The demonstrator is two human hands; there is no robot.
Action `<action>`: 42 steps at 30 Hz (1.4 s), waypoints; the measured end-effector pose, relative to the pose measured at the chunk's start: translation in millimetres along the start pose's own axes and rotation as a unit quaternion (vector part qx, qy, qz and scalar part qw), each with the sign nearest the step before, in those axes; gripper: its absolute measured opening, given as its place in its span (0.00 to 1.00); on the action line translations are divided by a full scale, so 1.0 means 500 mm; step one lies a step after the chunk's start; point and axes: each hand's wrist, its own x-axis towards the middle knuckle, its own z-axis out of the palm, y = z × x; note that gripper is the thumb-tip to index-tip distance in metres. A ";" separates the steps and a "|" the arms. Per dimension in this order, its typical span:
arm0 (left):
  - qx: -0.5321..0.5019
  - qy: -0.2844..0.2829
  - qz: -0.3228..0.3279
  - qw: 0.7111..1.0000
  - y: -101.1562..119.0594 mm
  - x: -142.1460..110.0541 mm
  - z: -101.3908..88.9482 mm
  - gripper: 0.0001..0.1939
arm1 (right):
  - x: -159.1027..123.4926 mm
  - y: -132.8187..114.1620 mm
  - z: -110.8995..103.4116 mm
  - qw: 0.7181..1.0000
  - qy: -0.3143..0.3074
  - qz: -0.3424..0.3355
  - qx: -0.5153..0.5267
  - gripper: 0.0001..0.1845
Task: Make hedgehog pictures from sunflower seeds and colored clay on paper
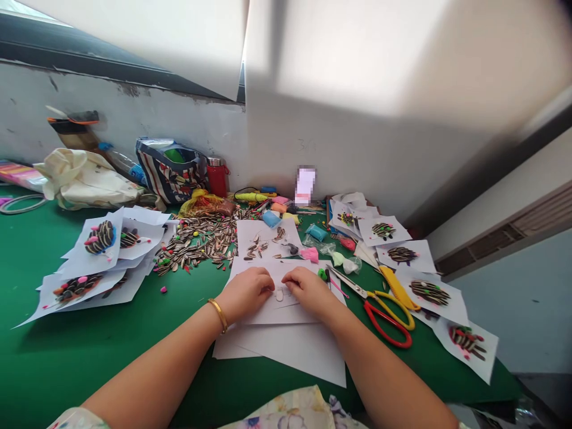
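Observation:
White paper sheets [295, 351] lie stacked in front of me, and both my hands rest on the top one. My left hand [250, 291], with a gold bangle at the wrist, has its fingers curled and pressed together. Facing it, my right hand [308, 289] is closed with thumb and fingertips pinched; anything in either grip is too small or hidden to name. Between the hands lies a small pale lump [279, 295] on the paper. Just beyond them are pink clay [309, 255], dark grey clay [292, 249] and a sheet with loose sunflower seeds [257, 247].
Scissors [388, 313] with red and yellow handles and a yellow cutter [397, 288] lie at right. Papers with seed-and-clay hedgehogs are piled left [100, 241] and right [429, 293]. A sunflower seed heap [201, 238], striped bag [172, 173] and red flask [217, 179] stand behind.

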 end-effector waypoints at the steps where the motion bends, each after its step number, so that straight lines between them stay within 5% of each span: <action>1: 0.002 -0.002 0.001 1.000 0.001 -0.001 0.000 0.08 | 0.000 -0.002 -0.004 1.000 -0.009 0.001 -0.004 0.11; 14: -0.003 -0.051 0.042 0.998 0.007 -0.012 -0.025 0.12 | 0.004 -0.028 0.014 0.996 -0.020 0.051 -0.068 0.05; 42: 0.026 -0.033 0.046 0.998 0.015 -0.013 -0.019 0.15 | 0.002 -0.026 0.017 0.996 -0.004 0.057 -0.065 0.10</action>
